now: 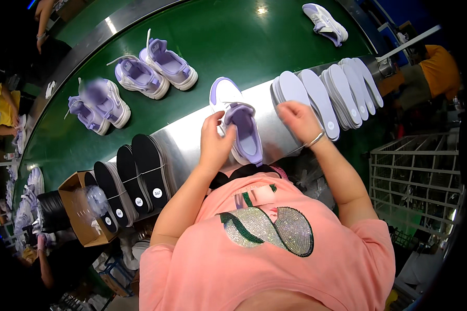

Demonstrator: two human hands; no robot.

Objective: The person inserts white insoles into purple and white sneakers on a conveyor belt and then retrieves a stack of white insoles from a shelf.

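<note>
A white and lilac sneaker [246, 129] stands on the metal ledge in front of me, toe pointing away, its lilac lining showing. My left hand [216, 140] grips it at the left side of its opening, thumb by the collar. To the right, my right hand [302, 123] is apart from the sneaker, fingers bunched together beside the nearest stack of pale lilac insoles [291, 88]. Whether anything is between those fingers is hidden. More pale insoles [340, 96] lie in stacks farther along the ledge.
Several lilac sneakers [168, 65] rest on the green conveyor belt [218, 41], and a lone sneaker [326, 25] lies far right. Bundled black insoles [150, 171] and a cardboard box [96, 230] are at left. A metal rack [415, 176] stands right; other people work around the edges.
</note>
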